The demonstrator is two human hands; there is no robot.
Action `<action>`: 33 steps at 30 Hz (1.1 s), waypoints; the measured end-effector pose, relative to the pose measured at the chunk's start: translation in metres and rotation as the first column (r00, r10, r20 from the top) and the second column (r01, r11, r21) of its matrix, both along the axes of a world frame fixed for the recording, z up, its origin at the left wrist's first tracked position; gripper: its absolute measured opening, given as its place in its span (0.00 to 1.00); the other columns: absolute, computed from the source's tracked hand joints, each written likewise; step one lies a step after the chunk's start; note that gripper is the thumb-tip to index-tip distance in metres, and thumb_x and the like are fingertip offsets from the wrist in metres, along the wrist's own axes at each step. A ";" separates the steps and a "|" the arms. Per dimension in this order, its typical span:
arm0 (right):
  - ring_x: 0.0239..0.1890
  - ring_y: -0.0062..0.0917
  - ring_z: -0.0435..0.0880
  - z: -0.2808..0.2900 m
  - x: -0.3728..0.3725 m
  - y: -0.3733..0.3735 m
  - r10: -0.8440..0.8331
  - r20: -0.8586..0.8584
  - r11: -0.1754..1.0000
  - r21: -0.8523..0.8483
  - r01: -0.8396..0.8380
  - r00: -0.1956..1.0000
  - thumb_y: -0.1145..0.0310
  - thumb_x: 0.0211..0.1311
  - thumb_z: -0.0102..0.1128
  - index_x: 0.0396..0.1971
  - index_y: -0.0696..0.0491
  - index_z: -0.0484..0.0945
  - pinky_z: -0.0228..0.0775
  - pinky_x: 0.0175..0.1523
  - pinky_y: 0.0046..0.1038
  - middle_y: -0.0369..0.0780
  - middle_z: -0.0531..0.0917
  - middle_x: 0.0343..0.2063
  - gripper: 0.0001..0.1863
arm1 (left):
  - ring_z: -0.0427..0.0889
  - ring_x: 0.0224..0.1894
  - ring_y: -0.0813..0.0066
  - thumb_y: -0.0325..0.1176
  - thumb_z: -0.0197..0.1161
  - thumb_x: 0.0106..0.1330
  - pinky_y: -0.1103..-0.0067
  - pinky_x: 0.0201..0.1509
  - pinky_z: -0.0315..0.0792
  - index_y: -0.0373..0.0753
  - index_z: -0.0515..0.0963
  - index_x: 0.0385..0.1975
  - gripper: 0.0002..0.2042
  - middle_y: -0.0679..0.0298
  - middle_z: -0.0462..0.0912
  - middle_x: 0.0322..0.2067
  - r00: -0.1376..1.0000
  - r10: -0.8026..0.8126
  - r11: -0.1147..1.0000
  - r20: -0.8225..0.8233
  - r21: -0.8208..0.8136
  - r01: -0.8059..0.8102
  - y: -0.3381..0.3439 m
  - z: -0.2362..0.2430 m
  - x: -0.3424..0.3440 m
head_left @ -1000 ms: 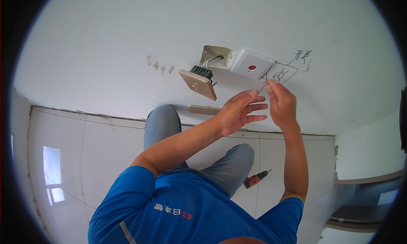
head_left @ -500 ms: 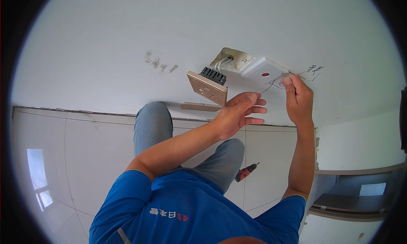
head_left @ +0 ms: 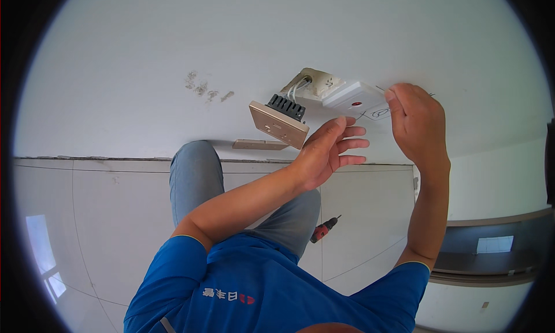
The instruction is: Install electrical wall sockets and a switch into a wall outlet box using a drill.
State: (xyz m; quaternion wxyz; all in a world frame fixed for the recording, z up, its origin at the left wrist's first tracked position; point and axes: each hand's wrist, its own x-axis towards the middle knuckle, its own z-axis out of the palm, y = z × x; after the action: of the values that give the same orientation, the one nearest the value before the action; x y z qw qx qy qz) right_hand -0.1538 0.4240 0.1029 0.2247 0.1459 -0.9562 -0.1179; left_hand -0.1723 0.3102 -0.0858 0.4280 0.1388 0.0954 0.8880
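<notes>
In the head view, the left hand is working right of the middle of the frame, its thumb and forefinger seemingly pinching the end of a thin dark strand while the other three fingers are spreading loosely. The right hand is hovering in the upper right, before the wall, its thumb pressing against the curled fingers; whether it is gripping anything thin cannot be told, as the fingers are hiding it.

The gold socket is hanging tilted near the centre, left of the left hand, and pale wires are running from its dark back into the wall opening above. So the wiring appears to be in place, judging by those wires, while the socket is not yet sitting in the opening. The white plate with a red spot is lying against the wall just beside the opening; whether it is fixed there cannot be told. Handwritten marks are showing between the plate and the right hand.

Lower down, a gold strip is showing low on the wall, and a red and black drill is lying on the floor.
</notes>
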 end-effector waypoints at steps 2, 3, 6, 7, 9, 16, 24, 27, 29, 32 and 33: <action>0.26 0.36 0.78 0.006 -0.005 -0.009 -0.015 0.044 0.995 0.102 0.011 0.999 0.72 0.67 0.61 0.31 0.57 0.78 0.70 0.30 0.35 0.41 0.82 0.25 0.05 | 0.76 0.63 0.61 0.58 0.48 0.79 0.62 0.63 0.77 0.34 0.60 0.69 0.34 0.55 0.73 0.61 1.000 0.007 1.000 0.018 0.016 -0.007 0.002 0.002 -0.002; 0.26 0.34 0.78 0.006 -0.007 -0.013 -0.017 0.033 0.986 0.165 0.012 0.999 0.72 0.65 0.62 0.29 0.56 0.78 0.70 0.29 0.34 0.40 0.81 0.24 0.05 | 0.75 0.63 0.61 0.59 0.48 0.79 0.62 0.63 0.77 0.33 0.60 0.69 0.34 0.55 0.73 0.61 1.000 0.007 1.000 0.019 0.020 -0.008 0.002 0.002 -0.003; 0.26 0.32 0.79 0.006 -0.012 -0.023 -0.032 0.017 0.947 0.319 0.025 0.999 0.71 0.63 0.64 0.27 0.54 0.78 0.71 0.28 0.33 0.38 0.80 0.21 0.06 | 0.75 0.64 0.60 0.60 0.48 0.78 0.61 0.64 0.76 0.33 0.60 0.69 0.35 0.54 0.72 0.62 1.000 0.010 1.000 0.024 0.028 -0.011 0.001 0.002 -0.005; 0.26 0.32 0.80 0.006 -0.013 -0.026 -0.047 0.023 0.937 0.348 0.036 0.999 0.72 0.63 0.64 0.27 0.54 0.78 0.72 0.29 0.33 0.39 0.81 0.22 0.06 | 0.75 0.64 0.60 0.60 0.49 0.78 0.61 0.64 0.76 0.33 0.60 0.69 0.35 0.53 0.72 0.62 1.000 0.011 1.000 0.025 0.028 -0.012 0.000 0.002 -0.005; 0.26 0.32 0.80 0.006 -0.013 -0.030 -0.065 0.025 0.913 0.406 0.050 0.998 0.71 0.64 0.64 0.27 0.54 0.77 0.72 0.29 0.33 0.39 0.81 0.22 0.07 | 0.73 0.66 0.59 0.61 0.51 0.76 0.61 0.65 0.76 0.32 0.59 0.69 0.37 0.52 0.70 0.64 0.999 0.004 1.000 0.035 0.025 -0.005 0.000 0.001 -0.005; 0.17 0.27 0.78 0.013 -0.024 -0.034 0.006 0.071 0.805 0.592 -0.047 0.997 0.59 0.62 0.67 0.19 0.51 0.75 0.65 0.20 0.30 0.36 0.77 0.14 0.17 | 0.63 0.74 0.57 0.67 0.58 0.67 0.58 0.72 0.69 0.34 0.49 0.75 0.50 0.51 0.62 0.71 0.980 -0.163 0.979 0.114 0.142 0.146 0.007 0.002 -0.005; 0.09 0.21 0.69 0.021 -0.038 -0.020 0.183 0.131 0.695 0.684 -0.223 0.974 0.51 0.57 0.71 0.13 0.48 0.69 0.56 0.16 0.25 0.31 0.69 0.07 0.25 | 0.61 0.75 0.59 0.68 0.61 0.65 0.57 0.76 0.62 0.41 0.54 0.74 0.47 0.57 0.64 0.70 0.987 -0.155 0.872 -0.030 0.466 0.151 0.011 0.039 -0.005; 0.09 0.20 0.68 0.023 -0.041 -0.018 0.224 0.137 0.684 0.683 -0.256 0.965 0.50 0.56 0.72 0.12 0.47 0.67 0.56 0.16 0.24 0.31 0.67 0.07 0.26 | 0.63 0.74 0.60 0.66 0.61 0.65 0.59 0.76 0.63 0.42 0.59 0.71 0.43 0.59 0.66 0.68 0.985 -0.169 0.874 0.022 0.465 0.140 0.010 0.044 -0.012; 0.09 0.20 0.67 0.024 -0.041 -0.017 0.230 0.155 0.690 0.670 -0.273 0.961 0.51 0.55 0.72 0.11 0.47 0.66 0.55 0.16 0.24 0.31 0.67 0.07 0.26 | 0.65 0.72 0.60 0.64 0.62 0.66 0.60 0.77 0.63 0.42 0.62 0.68 0.39 0.61 0.67 0.67 0.969 -0.233 0.869 0.076 0.463 0.173 0.010 0.044 -0.015; 0.11 0.22 0.70 0.026 -0.040 -0.016 0.198 0.192 0.696 0.663 -0.276 0.961 0.54 0.51 0.77 0.15 0.48 0.66 0.57 0.18 0.25 0.32 0.67 0.09 0.25 | 0.66 0.72 0.63 0.63 0.61 0.68 0.61 0.77 0.63 0.43 0.64 0.66 0.36 0.62 0.68 0.66 0.965 -0.233 0.874 0.122 0.461 0.153 0.012 0.044 -0.015; 0.11 0.22 0.70 0.026 -0.040 -0.015 0.210 0.187 0.696 0.661 -0.281 0.960 0.54 0.52 0.77 0.15 0.48 0.66 0.57 0.18 0.25 0.32 0.67 0.09 0.25 | 0.66 0.72 0.64 0.63 0.61 0.68 0.61 0.77 0.63 0.43 0.64 0.65 0.36 0.62 0.69 0.66 0.965 -0.224 0.876 0.136 0.463 0.138 0.014 0.045 -0.015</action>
State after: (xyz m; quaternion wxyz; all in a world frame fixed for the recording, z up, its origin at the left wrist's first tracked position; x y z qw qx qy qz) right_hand -0.1935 0.4089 0.1293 0.1225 0.3497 -0.8274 -0.4220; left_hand -0.1875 0.3238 -0.0411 0.4727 0.1589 -0.1661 0.8507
